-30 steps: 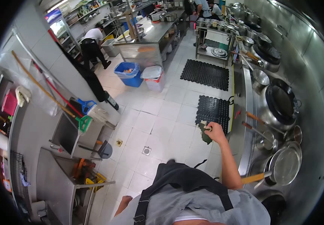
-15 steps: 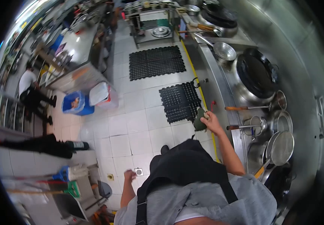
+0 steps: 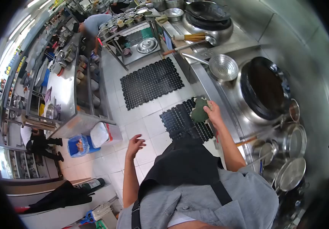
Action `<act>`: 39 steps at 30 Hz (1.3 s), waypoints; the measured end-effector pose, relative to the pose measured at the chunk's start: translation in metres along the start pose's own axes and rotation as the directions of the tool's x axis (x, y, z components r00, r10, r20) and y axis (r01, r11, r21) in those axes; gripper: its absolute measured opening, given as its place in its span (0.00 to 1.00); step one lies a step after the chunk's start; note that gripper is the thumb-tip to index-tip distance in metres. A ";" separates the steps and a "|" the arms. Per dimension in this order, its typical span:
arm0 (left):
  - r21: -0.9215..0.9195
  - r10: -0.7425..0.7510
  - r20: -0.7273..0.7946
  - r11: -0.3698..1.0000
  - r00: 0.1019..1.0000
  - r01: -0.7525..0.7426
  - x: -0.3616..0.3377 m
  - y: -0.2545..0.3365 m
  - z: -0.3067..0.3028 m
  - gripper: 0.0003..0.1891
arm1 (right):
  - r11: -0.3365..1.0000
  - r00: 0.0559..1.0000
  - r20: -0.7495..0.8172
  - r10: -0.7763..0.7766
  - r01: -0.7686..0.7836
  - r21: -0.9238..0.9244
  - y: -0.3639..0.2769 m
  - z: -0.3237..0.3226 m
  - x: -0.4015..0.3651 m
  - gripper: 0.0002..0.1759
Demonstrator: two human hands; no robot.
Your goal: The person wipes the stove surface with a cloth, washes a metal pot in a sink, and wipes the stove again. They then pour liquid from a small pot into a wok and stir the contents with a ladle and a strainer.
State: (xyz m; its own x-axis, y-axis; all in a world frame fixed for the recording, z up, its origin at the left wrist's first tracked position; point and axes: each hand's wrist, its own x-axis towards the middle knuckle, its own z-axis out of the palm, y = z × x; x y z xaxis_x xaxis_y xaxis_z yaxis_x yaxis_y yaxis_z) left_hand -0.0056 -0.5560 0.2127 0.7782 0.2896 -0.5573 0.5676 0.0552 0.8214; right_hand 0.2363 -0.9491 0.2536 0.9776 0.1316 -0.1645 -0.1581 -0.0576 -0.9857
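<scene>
My right hand (image 3: 213,113) grips a dark green piece of cloth (image 3: 199,111) with ragged pale edges, thumb on top. It is held in front of me, beside the steel stove front and above a black rubber mat (image 3: 187,121). My left hand (image 3: 135,145) hangs over the tiled floor, holding nothing, its fingers loosely curled and apart. To the right of the cloth, on the steel range, sits a large black wok (image 3: 245,86). A perforated strainer ladle (image 3: 224,67) lies just beyond it.
Several strainers and pots (image 3: 292,173) stand along the right. A bamboo brush (image 3: 191,37) and more woks are farther up the range. Ahead is a steel trolley (image 3: 128,59) with containers. A blue bin (image 3: 74,147) stands left, near a bending person (image 3: 38,143); another person (image 3: 94,24) leans ahead.
I have moved forward along the range, so the wok and trolley appear nearer. My left hand has risen and its fingers have spread. The green cloth stays in my right hand.
</scene>
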 end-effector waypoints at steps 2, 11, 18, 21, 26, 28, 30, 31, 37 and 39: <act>0.026 -0.007 0.092 1.000 0.996 0.005 0.019 0.045 0.017 0.25 | 0.998 0.997 0.061 0.046 -0.048 0.034 0.014 0.001 0.040 0.13; 0.148 0.085 0.421 0.976 0.903 -0.161 0.207 0.198 0.088 0.31 | 0.996 0.993 0.088 0.073 -0.068 -0.060 0.005 -0.024 0.107 0.14; 0.089 0.173 0.512 0.964 0.841 -0.252 0.378 0.287 0.161 0.41 | 0.987 0.960 -0.229 0.159 -0.159 0.018 -0.019 -0.034 0.113 0.15; 0.150 0.262 0.480 0.916 0.837 -0.373 0.430 0.305 0.196 0.46 | 0.989 0.945 -0.298 0.134 -0.146 -0.017 -0.066 -0.031 0.126 0.16; 0.231 0.574 0.432 0.675 0.696 -0.700 0.473 0.295 0.234 0.38 | 0.930 0.881 -0.452 -0.138 -0.042 -0.364 -0.184 -0.025 0.165 0.19; 0.259 0.531 0.436 0.699 0.727 -0.666 0.459 0.298 0.237 0.35 | 0.887 0.840 -0.459 -0.290 0.057 -0.458 -0.229 -0.011 0.180 0.18; 0.293 0.442 0.438 0.753 0.782 -0.590 0.434 0.309 0.235 0.30 | 0.829 0.783 -0.389 -0.486 0.271 -0.490 -0.241 -0.002 0.207 0.17; 0.310 0.426 0.481 0.735 0.766 -0.603 0.426 0.298 0.229 0.30 | 0.780 0.741 -0.344 -0.577 0.375 -0.500 -0.246 0.005 0.216 0.18; 0.219 -0.019 0.615 0.965 0.788 -0.148 0.369 0.231 0.140 0.29 | 0.399 0.878 0.080 -0.472 0.293 -0.869 -0.140 0.066 0.285 0.26; 0.264 -0.175 0.487 0.963 0.856 0.047 0.366 0.174 0.077 0.28 | 0.372 0.951 0.101 -0.292 0.211 -0.904 -0.084 0.084 0.279 0.28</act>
State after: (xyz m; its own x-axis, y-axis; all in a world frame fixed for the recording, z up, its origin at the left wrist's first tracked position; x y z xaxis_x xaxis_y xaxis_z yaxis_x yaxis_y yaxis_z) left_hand 0.3985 -0.5144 0.1421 0.6972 -0.2272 -0.6800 0.6544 -0.1857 0.7330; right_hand 0.5105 -0.8242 0.2871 0.9617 0.2424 0.1283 0.2731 -0.8884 -0.3691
